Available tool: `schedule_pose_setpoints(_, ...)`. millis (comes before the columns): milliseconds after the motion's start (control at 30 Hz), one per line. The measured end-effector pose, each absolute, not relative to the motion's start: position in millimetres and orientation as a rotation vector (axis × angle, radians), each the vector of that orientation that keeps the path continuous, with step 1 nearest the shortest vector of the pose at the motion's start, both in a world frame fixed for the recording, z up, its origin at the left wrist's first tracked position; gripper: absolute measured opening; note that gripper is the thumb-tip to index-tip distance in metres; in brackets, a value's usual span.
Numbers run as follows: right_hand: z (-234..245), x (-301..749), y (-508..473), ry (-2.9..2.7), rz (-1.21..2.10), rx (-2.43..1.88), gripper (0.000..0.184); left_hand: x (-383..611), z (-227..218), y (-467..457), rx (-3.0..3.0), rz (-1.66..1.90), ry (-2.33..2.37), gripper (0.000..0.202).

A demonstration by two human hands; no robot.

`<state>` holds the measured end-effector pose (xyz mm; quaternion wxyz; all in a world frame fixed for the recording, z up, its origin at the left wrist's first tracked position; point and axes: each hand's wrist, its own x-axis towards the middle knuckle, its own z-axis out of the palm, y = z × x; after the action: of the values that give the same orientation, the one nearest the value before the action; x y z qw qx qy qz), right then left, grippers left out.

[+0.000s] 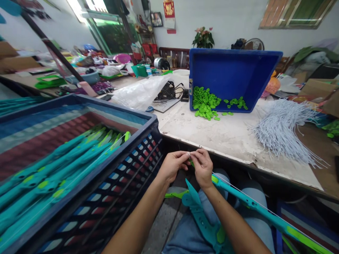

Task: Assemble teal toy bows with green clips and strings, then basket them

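My left hand [173,165] and my right hand [202,166] meet just in front of the table edge, fingers pinched together on the green tip of a teal plastic toy bow [254,204] and its thin white string. The bow runs from my hands down to the right across my lap. A second teal bow piece [198,211] lies on my jeans below my hands. What exactly sits between my fingertips is too small to make out.
A dark plastic crate [137,141] at my left holds several finished teal bows [60,162]. On the worn table [212,134] a tipped blue bin [233,76] spills small green plastic parts [205,102]. A bundle of white cords [283,130] lies at right. A plastic bag [140,93] and small fan [167,91] sit behind.
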<state>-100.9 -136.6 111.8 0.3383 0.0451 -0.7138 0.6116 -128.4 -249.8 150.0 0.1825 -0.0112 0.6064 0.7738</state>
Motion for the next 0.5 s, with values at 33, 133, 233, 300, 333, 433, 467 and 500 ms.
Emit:
schedule_pose_setpoints(33, 110.7, -100.9, -138.0, -1.851, 1.58, 0.119, 0.014, -128.0, 150.3, -249.3, -0.035, 2.19, 1.705, 0.04)
schedule_pose_setpoints(133, 107.4, -101.5, -140.6, -1.848, 1.542, 0.135, 0.018, -125.9, 149.4, -244.5, -0.059, 2.23, 1.712, 0.037)
schedule_pose_setpoints(233, 105.9, -101.5, -140.3, -1.885, 1.5, 0.156, 0.025, -123.2, 148.3, -237.1, -0.132, 2.295, 1.702, 0.035)
schedule_pose_setpoints(300, 106.2, -100.9, -138.0, -1.9, 1.465, 0.187, 0.025, -122.1, 148.7, -232.4, -0.209, 2.357, 1.679, 0.034)
schedule_pose_setpoints(333, 106.7, -100.7, -136.1, -1.901, 1.447, 0.212, 0.023, -122.0, 149.2, -230.6, -0.247, 2.384, 1.672, 0.033)
schedule_pose_setpoints(433, 108.3, -101.4, -128.2, -1.908, 1.403, 0.295, 0.019, -122.5, 151.4, -228.6, -0.279, 2.413, 1.625, 0.027)
schedule_pose_setpoints(467, 108.8, -102.3, -125.2, -1.909, 1.394, 0.311, 0.019, -122.8, 152.2, -229.1, -0.261, 2.412, 1.589, 0.026)
schedule_pose_setpoints(500, 109.2, -103.2, -122.1, -1.909, 1.389, 0.32, 0.019, -122.9, 152.7, -229.9, -0.235, 2.409, 1.551, 0.024)
